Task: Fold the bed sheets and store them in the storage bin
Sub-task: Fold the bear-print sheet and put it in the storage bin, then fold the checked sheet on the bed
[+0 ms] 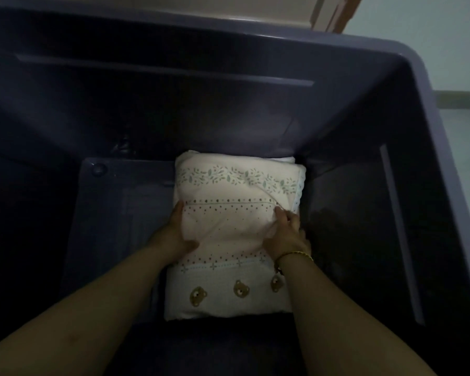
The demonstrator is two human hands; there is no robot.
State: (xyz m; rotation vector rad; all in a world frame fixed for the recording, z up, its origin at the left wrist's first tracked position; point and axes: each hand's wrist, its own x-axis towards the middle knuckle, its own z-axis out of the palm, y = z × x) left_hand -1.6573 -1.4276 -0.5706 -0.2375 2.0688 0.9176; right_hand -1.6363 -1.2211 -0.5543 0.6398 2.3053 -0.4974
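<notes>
Two bare forearms come in from the bottom edge and reach down into a deep storage bin [418, 66] of dark blue-violet plastic, which fills nearly the whole view. Its inside is dim, with smooth walls and a moulded ridge along the far wall and along the right wall. Beyond the rounded far-right corner of the rim I see a pale wall [432, 20], a pale floor [467, 137] with a skirting band between them, and at the top a piece of light wooden frame [334, 12].

On the bottom of the bin, a little right of the middle, lie the bed sheets [228, 185], folded into one thick oblong bundle. Its long axis runs straight away from the person. The near end shows a white band with three small brown bears, the middle is pinkish with rows of dots, and the far end has a border of green leaves and lies against the foot of the far wall.

The left hand [174, 232] lies along the left side of the bundle, fingers stretched forward and thumb laid on the top of the cloth. I cannot tell if it really clamps the bundle. The right hand [285, 237] is at the right side. Its fingers are curled and pinch a fold of the cloth, which wrinkles there. A thin gold bracelet [296, 255] sits on this wrist.
</notes>
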